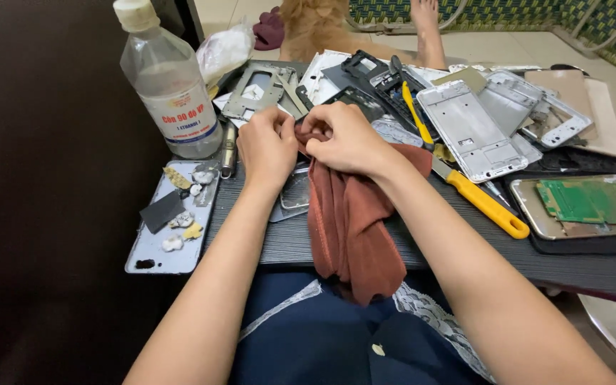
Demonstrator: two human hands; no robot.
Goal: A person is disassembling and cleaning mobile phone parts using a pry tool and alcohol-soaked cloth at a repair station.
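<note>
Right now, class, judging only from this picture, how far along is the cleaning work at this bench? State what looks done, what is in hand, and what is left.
Done: several phone frames lie stripped and bare. In hand: the left hand and right hand press a reddish cloth together over something small, hidden from view. Left: the panel with green board sits untouched, and the back cover carries scraps.

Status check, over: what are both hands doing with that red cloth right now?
Left hand and right hand both pinch the red cloth at its top. Cloth drapes off the table edge. Yellow-handled tool and phone frames crowd right.
</note>
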